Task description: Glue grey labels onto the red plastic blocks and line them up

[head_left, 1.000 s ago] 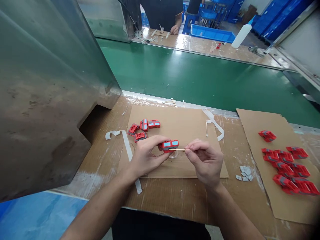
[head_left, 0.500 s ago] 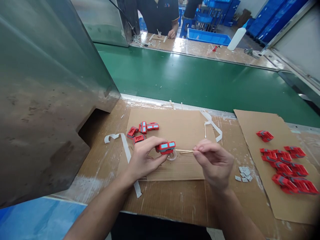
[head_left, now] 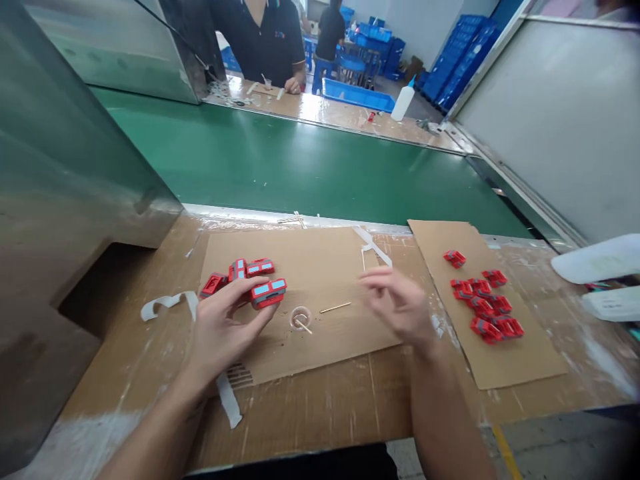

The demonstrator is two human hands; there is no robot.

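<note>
My left hand [head_left: 225, 327] grips a red toy vehicle part [head_left: 269, 293] with grey trim and two light-blue windows, thumb below and fingers above. Just right of it, a small clear cup [head_left: 301, 315] stands on the cardboard sheet [head_left: 320, 257] with a thin stick [head_left: 304, 327] leaning in it. Another stick [head_left: 335, 307] lies on the cardboard between the cup and my right hand [head_left: 397, 303]. That hand is slightly blurred, its fingers apart and nothing visible in them. Behind its wrist, small grey pieces [head_left: 437, 325] are partly hidden.
More red parts [head_left: 237, 269] lie beyond my left hand. Several others [head_left: 483, 307] sit on the right-hand cardboard [head_left: 520, 370]. A green belt [head_left: 300, 167] runs across, with a co-worker [head_left: 265, 40] behind it. A metal housing [head_left: 75, 200] stands at left; a white bottle [head_left: 597, 259] lies right.
My right hand has let go of the stick, which now leans in the cup. My left hand, still holding the red part, has moved away from the cup. The view has turned right.
</note>
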